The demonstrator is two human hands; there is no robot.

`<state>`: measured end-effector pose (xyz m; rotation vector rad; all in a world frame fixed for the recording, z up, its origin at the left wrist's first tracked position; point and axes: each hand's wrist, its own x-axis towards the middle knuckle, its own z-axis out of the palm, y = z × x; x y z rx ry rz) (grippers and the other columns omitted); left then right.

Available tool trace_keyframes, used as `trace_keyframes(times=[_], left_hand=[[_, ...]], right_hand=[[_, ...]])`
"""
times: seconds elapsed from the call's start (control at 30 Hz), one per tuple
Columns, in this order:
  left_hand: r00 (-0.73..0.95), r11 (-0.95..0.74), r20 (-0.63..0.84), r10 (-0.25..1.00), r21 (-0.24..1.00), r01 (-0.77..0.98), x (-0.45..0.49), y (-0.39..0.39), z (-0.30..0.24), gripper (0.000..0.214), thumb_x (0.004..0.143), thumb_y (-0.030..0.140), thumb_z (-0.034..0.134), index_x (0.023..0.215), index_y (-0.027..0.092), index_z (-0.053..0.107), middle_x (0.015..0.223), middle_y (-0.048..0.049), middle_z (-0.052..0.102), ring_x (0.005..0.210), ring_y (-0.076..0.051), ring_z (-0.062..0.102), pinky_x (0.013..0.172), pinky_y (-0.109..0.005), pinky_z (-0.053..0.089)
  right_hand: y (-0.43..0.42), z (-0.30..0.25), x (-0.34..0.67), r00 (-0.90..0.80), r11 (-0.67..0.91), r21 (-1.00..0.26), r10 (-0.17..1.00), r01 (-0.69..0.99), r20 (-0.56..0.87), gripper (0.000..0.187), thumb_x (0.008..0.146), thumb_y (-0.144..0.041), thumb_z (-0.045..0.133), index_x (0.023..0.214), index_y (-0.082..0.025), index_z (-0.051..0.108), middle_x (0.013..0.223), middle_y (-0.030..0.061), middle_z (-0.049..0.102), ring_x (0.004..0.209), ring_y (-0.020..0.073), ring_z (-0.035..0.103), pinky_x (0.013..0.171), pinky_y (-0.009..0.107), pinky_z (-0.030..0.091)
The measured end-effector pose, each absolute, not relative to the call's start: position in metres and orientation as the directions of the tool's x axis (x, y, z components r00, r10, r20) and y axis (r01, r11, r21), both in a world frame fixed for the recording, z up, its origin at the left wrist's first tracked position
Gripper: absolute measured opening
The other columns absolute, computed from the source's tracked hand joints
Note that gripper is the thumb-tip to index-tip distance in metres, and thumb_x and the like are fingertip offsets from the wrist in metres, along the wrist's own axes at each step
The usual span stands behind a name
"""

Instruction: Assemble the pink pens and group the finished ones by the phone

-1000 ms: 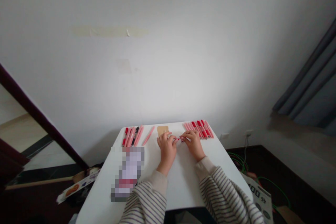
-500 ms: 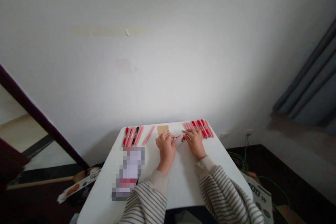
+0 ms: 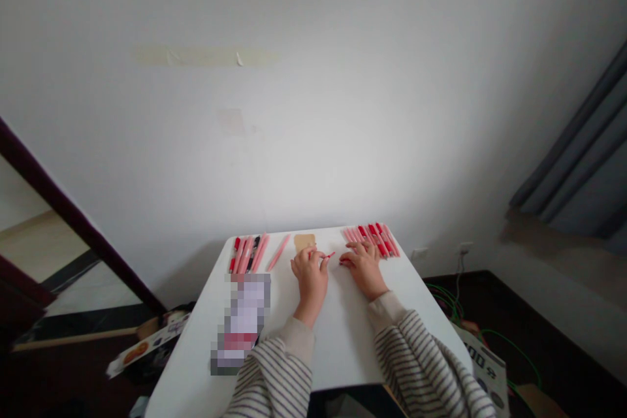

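Observation:
My left hand [image 3: 311, 274] is closed above the middle of the white table [image 3: 337, 353]. A thin red pen part [image 3: 330, 255] sticks out to the right from between its thumb and fingers. A short gap away, my right hand [image 3: 365, 268] has its thumb and index finger pinched on a small red pen piece [image 3: 345, 262], mostly hidden by the fingers. Just beyond my right hand lies a row of pink and red pens [image 3: 385, 240]. To the left is another group of pink, red and black pens [image 3: 249, 255], with a single pink pen [image 3: 279, 253] beside it.
A tan patch [image 3: 304, 241] shows on the table behind my left hand. A long blurred-out object [image 3: 245, 320] lies on the left part of the table. The wall [image 3: 313, 144] stands right behind the table; green cables [image 3: 448, 300] lie on the floor at right.
My right hand has drawn its fingers in around the small red piece, which was lying beneath them. My left hand stays in place with the thin red part.

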<state>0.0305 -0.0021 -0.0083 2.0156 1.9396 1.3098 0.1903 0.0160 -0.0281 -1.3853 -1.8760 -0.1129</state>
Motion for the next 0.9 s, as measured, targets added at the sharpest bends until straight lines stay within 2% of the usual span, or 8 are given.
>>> trace_keyframes(times=[0.23,0.37,0.9], left_hand=[[-0.142,-0.221,0.530,0.836,0.563,0.796,0.0289,0.0001,-0.0098,0.011,0.080,0.021,0.059,0.087,0.024,0.067,0.110,-0.0055,0.059,0.110,-0.023,0.050,0.101,-0.047,0.034],[-0.141,-0.224,0.528,0.838,0.567,0.793,0.0276,0.0009,-0.0095,0.011,0.081,0.022,0.059,0.087,0.024,0.068,0.110,-0.0058,0.058,0.110,-0.023,0.050,0.100,-0.047,0.035],[-0.110,-0.246,0.541,0.834,0.543,0.803,0.0267,0.0005,-0.0097,0.010,0.081,0.022,0.060,0.087,0.025,0.068,0.109,-0.0050,0.059,0.111,-0.023,0.050,0.101,-0.046,0.034]], right_hand=[[0.0239,-0.0319,0.1941,0.066,0.401,-0.526,0.746,0.750,0.663,0.021,0.092,-0.033,0.050,0.093,-0.026,0.070,0.099,0.0064,0.068,0.103,0.0269,0.046,0.094,0.045,0.034],[0.0259,-0.0323,0.1956,0.145,0.374,-0.586,0.743,0.719,0.653,0.025,0.093,-0.033,0.047,0.094,-0.024,0.070,0.096,0.0072,0.069,0.101,0.0270,0.047,0.092,0.044,0.034],[0.0188,-0.0229,0.1914,0.003,0.447,-0.514,0.752,0.732,0.659,0.017,0.091,-0.035,0.054,0.092,-0.029,0.070,0.096,0.0032,0.070,0.101,0.0265,0.047,0.094,0.045,0.031]])
